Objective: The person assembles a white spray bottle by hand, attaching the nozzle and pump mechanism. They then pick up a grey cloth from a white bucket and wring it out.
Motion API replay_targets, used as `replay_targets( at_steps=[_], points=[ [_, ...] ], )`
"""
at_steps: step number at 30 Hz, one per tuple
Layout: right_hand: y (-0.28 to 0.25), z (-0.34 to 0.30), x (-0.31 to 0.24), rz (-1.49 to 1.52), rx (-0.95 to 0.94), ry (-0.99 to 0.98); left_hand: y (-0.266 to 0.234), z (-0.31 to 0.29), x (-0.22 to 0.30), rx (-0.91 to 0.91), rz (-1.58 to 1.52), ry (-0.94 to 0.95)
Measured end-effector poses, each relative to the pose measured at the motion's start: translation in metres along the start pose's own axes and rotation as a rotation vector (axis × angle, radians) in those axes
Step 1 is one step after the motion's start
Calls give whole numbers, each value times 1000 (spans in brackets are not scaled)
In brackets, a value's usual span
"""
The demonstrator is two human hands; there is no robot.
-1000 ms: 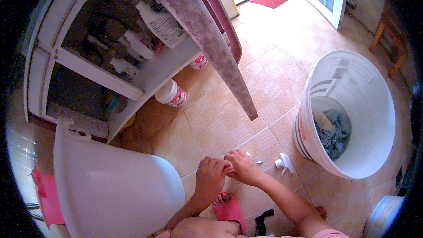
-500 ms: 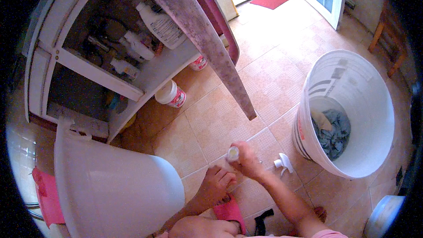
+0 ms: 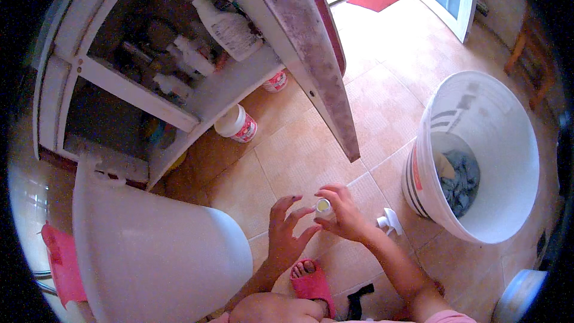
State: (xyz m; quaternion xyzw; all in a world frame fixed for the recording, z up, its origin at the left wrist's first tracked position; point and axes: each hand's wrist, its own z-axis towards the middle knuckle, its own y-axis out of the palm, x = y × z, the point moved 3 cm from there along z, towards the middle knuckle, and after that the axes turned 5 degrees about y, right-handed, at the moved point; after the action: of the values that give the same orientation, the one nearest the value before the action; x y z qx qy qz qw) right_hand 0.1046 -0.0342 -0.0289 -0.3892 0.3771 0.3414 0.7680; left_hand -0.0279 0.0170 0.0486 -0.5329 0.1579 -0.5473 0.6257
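Note:
My right hand (image 3: 342,212) is wrapped around a small bottle (image 3: 323,205) with an uncapped, pale round mouth pointing up at me. My left hand (image 3: 288,227) is just left of it, fingers spread and curved toward the bottle; its fingertips are close to the bottle's side, and I cannot tell whether they touch. Right of my right hand, a white spray trigger head (image 3: 390,221) lies on the tiled floor. My pink slipper (image 3: 312,287) is below the hands.
A tall white bucket (image 3: 427,167) at right holds dark wet cloth (image 3: 461,182). A white tub (image 3: 161,245) stands left. The open cabinet (image 3: 134,98) holds several bottles, and its door (image 3: 335,113) juts toward the hands. A small lidded pail (image 3: 236,124) sits beside the cabinet.
My left hand has risen and opened from a curled shape, its fingers now spread beside the bottle. The right hand still holds the bottle. The whole view has shifted slightly.

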Motion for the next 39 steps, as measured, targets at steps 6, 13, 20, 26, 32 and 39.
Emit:
replay_targets(
  at_steps=[6, 13, 20, 26, 32, 39],
  points=[
    [-17, -13, -21, 69, 164, 32, 20, 9, -13, -146, -359, -58],
    [-32, 2, -30, -99, 68, -43, 34, -4, -18, -120, -330, -130],
    [-41, 10, -41, -214, -32, -45, 39, 2, -11, -20, -363, -123],
    [-35, 8, -25, -70, 24, -66, 45, -1, -13, 47, -359, -109],
    [-24, -2, -13, 167, 141, 37, 52, -7, -17, 142, -423, -155],
    [-18, -17, -4, 309, 212, 62, 42, -6, -11, 176, -340, -112]
  ],
)
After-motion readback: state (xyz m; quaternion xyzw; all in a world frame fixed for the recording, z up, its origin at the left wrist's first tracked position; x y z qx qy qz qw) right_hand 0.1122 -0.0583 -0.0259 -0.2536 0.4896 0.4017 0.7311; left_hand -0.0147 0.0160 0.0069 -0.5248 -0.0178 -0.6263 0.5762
